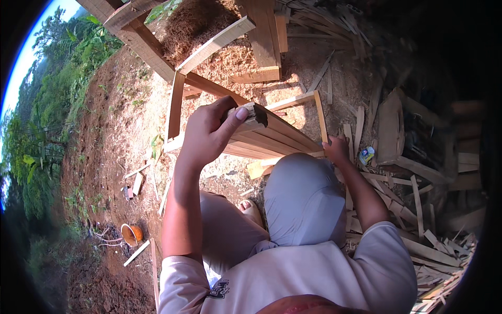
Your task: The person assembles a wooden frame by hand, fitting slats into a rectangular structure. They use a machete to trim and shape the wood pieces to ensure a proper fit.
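Note:
In front of me a pale wooden frame (300,137) with long parallel slats stands tilted on the ground, close to my bent knee. My left hand (206,131) is raised above the slats, wrapped round a short wood block (251,116) with a rough, dark end. The thumb lies along the block's top, and its underside is hidden. At the frame's right corner, my right hand (337,148) has its fingers closed on the wooden edge beside an upright strip. Part of its grip is hidden.
A wooden beam structure (137,39) stands at the far left, near heaped shavings (201,31). Scrap strips (408,204) litter the right side, by a wooden box (392,128). An orange bowl (132,235) lies tipped on the soil at left.

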A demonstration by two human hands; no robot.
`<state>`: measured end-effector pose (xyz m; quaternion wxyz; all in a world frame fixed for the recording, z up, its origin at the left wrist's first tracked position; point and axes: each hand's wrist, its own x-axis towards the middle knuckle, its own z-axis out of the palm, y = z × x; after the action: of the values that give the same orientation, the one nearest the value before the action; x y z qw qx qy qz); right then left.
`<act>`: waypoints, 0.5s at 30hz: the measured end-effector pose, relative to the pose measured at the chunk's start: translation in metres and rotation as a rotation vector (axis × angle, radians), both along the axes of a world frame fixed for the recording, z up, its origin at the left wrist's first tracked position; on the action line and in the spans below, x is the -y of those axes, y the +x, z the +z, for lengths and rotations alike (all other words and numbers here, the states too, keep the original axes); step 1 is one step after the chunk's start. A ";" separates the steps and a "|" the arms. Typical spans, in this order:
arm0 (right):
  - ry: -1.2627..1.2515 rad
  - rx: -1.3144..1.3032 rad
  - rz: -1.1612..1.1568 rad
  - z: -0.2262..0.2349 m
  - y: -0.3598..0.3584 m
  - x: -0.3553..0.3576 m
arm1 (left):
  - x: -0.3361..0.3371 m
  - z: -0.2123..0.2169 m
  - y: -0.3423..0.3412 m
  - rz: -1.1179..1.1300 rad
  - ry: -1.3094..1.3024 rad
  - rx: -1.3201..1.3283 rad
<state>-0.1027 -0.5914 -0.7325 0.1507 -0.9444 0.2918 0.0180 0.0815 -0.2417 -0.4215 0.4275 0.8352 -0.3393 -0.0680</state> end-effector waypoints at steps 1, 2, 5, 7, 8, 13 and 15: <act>0.033 0.089 0.053 0.012 -0.004 -0.003 | 0.000 0.003 0.001 -0.025 0.036 0.015; 0.067 0.171 0.087 0.018 -0.008 -0.003 | -0.005 -0.003 0.002 -0.020 0.013 -0.013; 0.313 0.234 -0.055 0.005 -0.024 -0.010 | -0.015 -0.009 -0.004 0.089 -0.127 -0.139; 0.489 0.321 -0.143 0.014 -0.042 -0.023 | -0.049 -0.032 0.013 0.225 -0.103 -0.222; 0.431 0.355 -0.144 -0.001 -0.059 -0.024 | -0.046 -0.035 0.017 0.288 -0.147 -0.259; 0.415 0.155 0.040 -0.035 -0.153 -0.024 | -0.088 -0.052 0.064 0.232 -0.008 0.090; 0.425 0.073 -0.125 -0.030 -0.173 -0.022 | -0.130 -0.062 0.088 0.111 0.109 0.341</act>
<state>-0.2757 -0.5698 -0.7624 0.3577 -0.8715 0.3337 0.0358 0.1695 -0.1115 -0.4834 0.3211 0.8739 -0.3560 0.0803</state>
